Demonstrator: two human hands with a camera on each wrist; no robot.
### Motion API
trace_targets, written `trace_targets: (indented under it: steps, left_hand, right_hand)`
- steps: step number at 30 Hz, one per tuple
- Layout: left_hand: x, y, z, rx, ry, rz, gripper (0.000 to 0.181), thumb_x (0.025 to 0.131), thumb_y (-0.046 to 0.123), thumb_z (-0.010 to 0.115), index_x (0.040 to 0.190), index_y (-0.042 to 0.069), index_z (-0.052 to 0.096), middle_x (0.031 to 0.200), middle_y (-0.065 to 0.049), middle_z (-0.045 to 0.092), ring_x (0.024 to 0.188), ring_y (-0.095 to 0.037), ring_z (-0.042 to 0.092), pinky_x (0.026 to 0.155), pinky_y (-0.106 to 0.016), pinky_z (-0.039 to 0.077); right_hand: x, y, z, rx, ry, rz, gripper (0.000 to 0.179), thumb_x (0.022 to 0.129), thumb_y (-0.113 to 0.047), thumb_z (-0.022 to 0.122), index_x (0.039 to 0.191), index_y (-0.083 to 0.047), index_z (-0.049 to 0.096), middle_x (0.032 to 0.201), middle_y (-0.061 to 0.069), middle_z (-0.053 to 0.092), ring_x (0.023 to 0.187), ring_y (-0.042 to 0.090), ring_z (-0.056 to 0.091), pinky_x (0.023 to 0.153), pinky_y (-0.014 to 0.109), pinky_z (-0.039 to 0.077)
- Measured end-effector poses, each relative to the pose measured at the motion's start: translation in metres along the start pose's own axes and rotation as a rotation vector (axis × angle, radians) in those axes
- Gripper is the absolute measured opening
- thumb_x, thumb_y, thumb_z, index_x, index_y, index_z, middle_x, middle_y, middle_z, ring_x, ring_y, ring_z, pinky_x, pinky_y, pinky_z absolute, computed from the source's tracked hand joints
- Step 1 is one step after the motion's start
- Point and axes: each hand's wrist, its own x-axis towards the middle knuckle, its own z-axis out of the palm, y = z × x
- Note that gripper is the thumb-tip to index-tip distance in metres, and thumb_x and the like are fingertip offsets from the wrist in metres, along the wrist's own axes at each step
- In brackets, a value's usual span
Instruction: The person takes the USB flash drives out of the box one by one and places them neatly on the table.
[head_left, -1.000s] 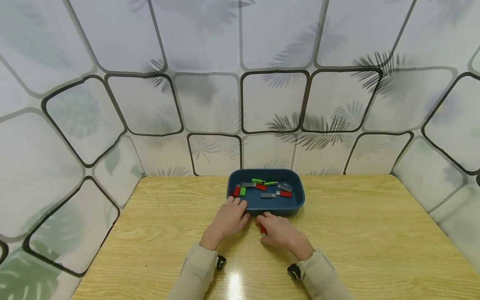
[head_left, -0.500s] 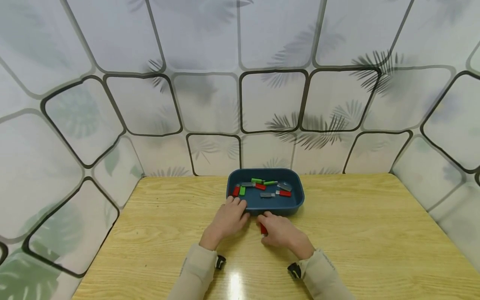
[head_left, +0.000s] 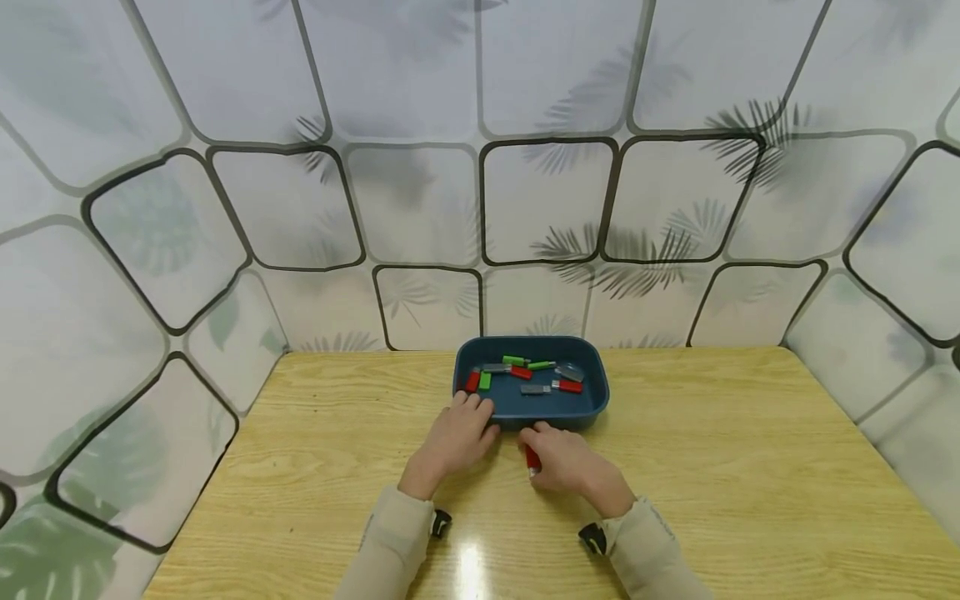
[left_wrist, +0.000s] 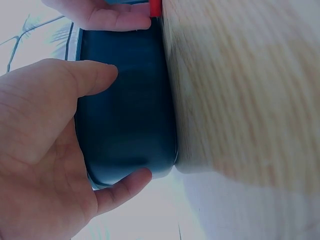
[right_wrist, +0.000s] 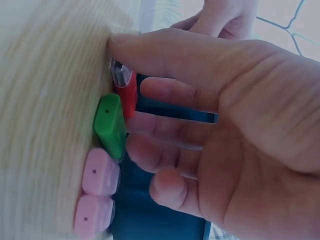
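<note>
Red USB stick (head_left: 532, 459) is down at the table (head_left: 322, 467), just outside the blue tray's near wall (head_left: 551, 422). Looks like the right hand (head_left: 564, 463) is pinching it, thumb at the metal end, maybe to keep it snug beside the green one (right_wrist: 110, 125) on its right. Left hand (head_left: 455, 435) hooks fingers over the near-left rim, probably so nothing slides.

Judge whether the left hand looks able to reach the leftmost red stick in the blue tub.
Probably yes: the left hand rests over the near left corner of the blue tub, close to the red stick, which looks mostly uncovered.
</note>
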Motion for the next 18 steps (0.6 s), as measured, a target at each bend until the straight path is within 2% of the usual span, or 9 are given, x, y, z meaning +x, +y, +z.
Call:
trace_targets:
  steps: [5, 13, 18]
  left_hand:
    - [0.0003, -0.0006, 0.0008, -0.006, 0.005, 0.005, 0.02, 0.1, 0.031, 0.058, 0.102, 0.011, 0.058, 0.095, -0.006, 0.057, 0.088, -0.022, 0.044, 0.07, -0.036, 0.047]
    - [-0.0006, 0.0003, -0.0007, -0.017, 0.006, 0.002, 0.019, 0.101, 0.031, 0.058, 0.101, 0.011, 0.057, 0.094, -0.005, 0.056, 0.087, -0.022, 0.044, 0.069, -0.037, 0.046]
    - [-0.0001, 0.0006, -0.0006, -0.015, -0.001, 0.005, 0.02, 0.1, 0.031, 0.058, 0.102, 0.011, 0.057, 0.095, -0.005, 0.056, 0.088, -0.022, 0.043, 0.069, -0.037, 0.046]
  right_hand:
    - [-0.0013, 0.0032, -0.0007, -0.001, -0.006, 0.021, 0.038, 0.08, -0.013, 0.081, 0.113, -0.01, 0.064, 0.097, 0.003, 0.056, 0.08, 0.019, 0.053, 0.079, 0.041, 0.049]
    - [-0.0012, 0.0033, -0.0008, -0.008, -0.011, -0.001, 0.038, 0.079, -0.009, 0.08, 0.113, -0.011, 0.064, 0.098, 0.0, 0.056, 0.082, 0.018, 0.053, 0.081, 0.04, 0.049]
    - [-0.0015, 0.0045, -0.0003, -0.007, -0.001, 0.0, 0.038, 0.078, -0.009, 0.08, 0.111, -0.011, 0.063, 0.095, 0.0, 0.056, 0.081, 0.018, 0.053, 0.079, 0.04, 0.049]
